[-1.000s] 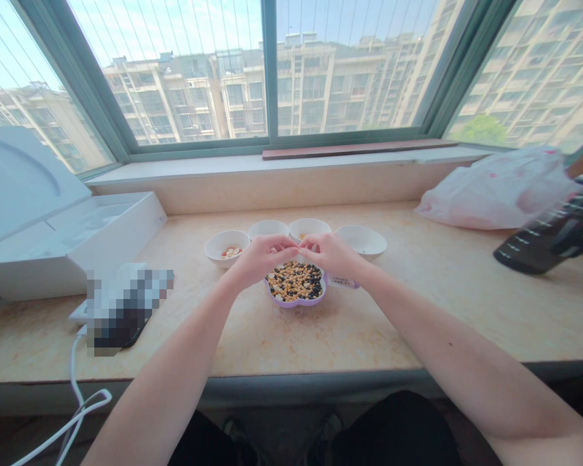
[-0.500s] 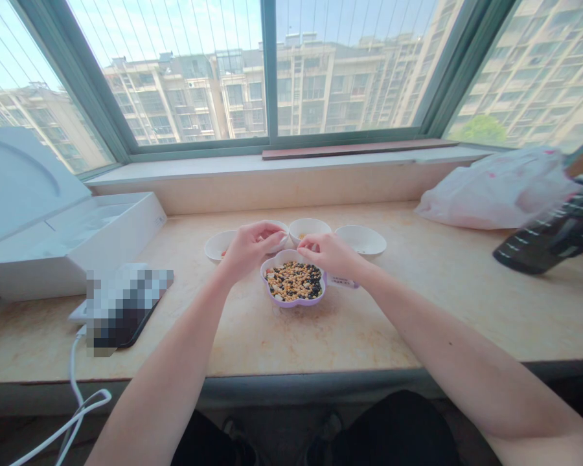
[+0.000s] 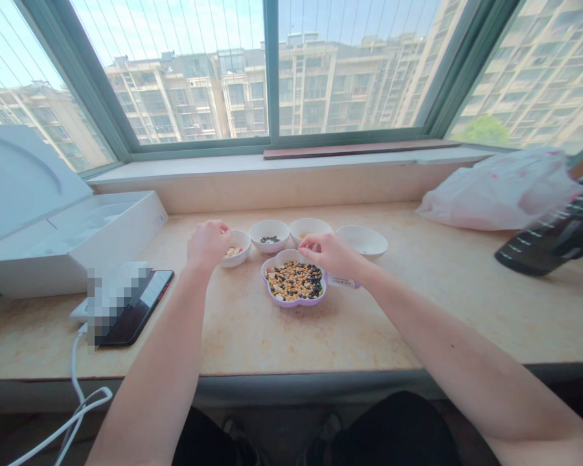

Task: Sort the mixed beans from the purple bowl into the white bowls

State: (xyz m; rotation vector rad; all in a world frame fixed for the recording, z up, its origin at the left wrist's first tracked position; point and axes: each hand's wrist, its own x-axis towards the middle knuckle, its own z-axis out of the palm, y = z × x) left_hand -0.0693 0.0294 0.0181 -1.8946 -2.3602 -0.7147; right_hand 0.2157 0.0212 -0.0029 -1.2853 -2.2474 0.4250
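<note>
My left hand (image 3: 208, 244) is at the left edge of a white bowl (image 3: 240, 260) with pale and reddish beans in it. Its fingertips are bent together at the rim; whatever they may hold is hidden. Just above the back of a purple, flower-shaped bowl (image 3: 297, 302), the fingers of my right hand (image 3: 324, 250) are pinched together, and I cannot make out anything between them. Mixed yellow, black and pale beans (image 3: 294, 279) fill this bowl. Behind it are a white bowl (image 3: 270, 227) with black beans and another white bowl (image 3: 311, 224), partly covered by my right hand.
A fourth white bowl (image 3: 362, 234) stands on the right. Farther right are a plastic bag (image 3: 495, 191) and a dark bottle (image 3: 539, 236). An open white box (image 3: 121, 226), a phone (image 3: 136, 317) and a white cable (image 3: 75, 369) lie on the left.
My left hand has moved left, from over the bowl of black beans to the leftmost bowl, uncovering the black beans. The right hand stays pinched in nearly the same place.
</note>
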